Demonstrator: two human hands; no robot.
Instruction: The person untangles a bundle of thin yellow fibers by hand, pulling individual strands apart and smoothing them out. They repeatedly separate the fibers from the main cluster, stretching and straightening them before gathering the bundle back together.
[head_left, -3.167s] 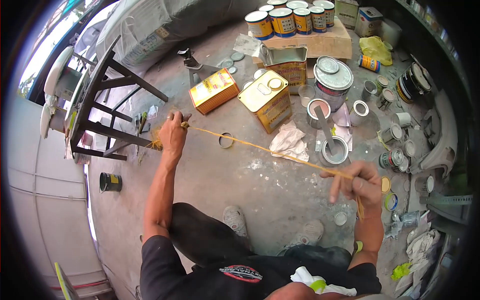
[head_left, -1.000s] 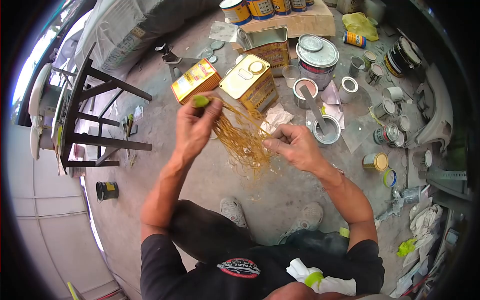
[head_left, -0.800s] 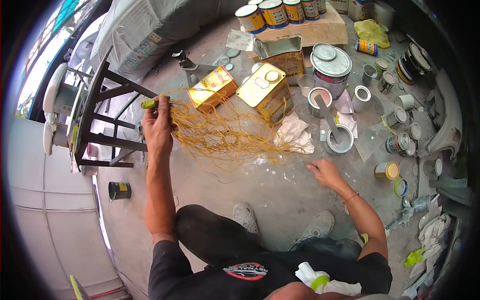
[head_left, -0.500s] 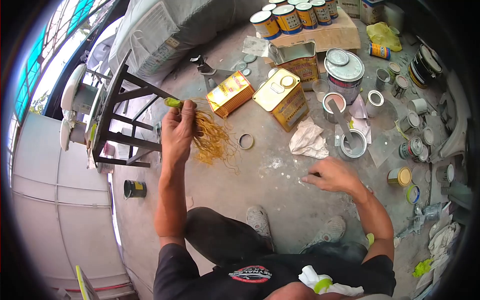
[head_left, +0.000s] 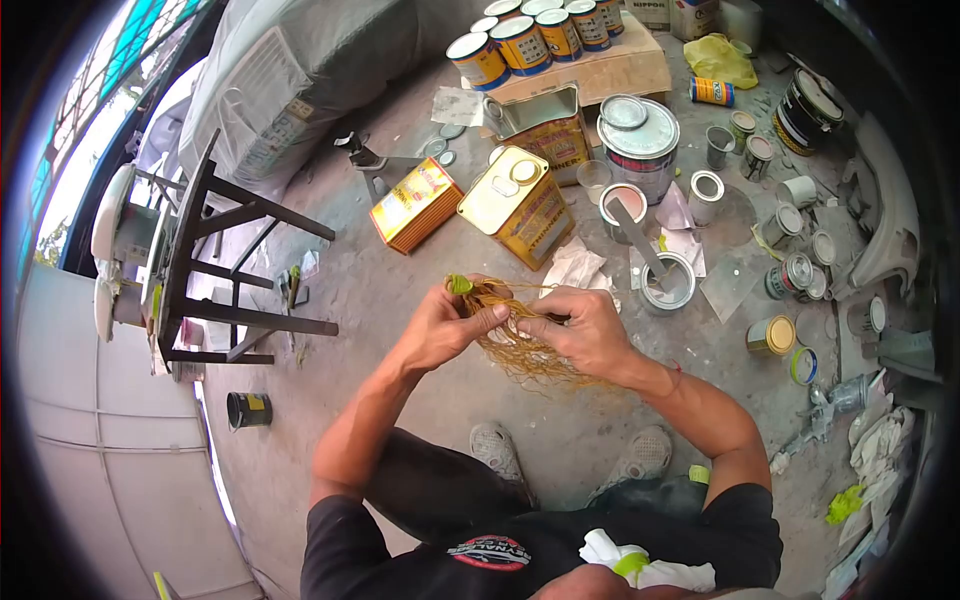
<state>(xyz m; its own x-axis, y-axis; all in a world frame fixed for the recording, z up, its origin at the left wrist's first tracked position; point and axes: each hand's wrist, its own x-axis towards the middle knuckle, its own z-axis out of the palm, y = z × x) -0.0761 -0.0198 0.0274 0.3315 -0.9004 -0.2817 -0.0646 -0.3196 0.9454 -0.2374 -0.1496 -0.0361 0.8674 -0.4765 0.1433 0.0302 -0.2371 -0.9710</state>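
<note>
A bundle of tangled yellow-brown strings [head_left: 525, 358], bound with bright green material at one end, hangs between my two hands. My left hand [head_left: 440, 325] is closed around its bound end. With thumb and fingers pinched, my right hand [head_left: 590, 335] grips strands close beside the left. Just beyond the hands stands a gold thinner can [head_left: 515, 205], and a crumpled white cloth [head_left: 575, 265] lies on the floor. An open paint can [head_left: 667, 290] with a grey stirring stick [head_left: 635, 238] leaning across it sits further right.
A dark metal stand [head_left: 250, 320] is at the left, near a small black can [head_left: 249, 409]. Several blue-and-yellow cans [head_left: 520, 45] rest on a cardboard box [head_left: 580, 80] at the back. More cans and a large black pail [head_left: 805, 110] are at the right.
My left hand has brought the strings inward and down from the left. My right hand has moved left and taken hold of strands. The view has shifted to the right.
</note>
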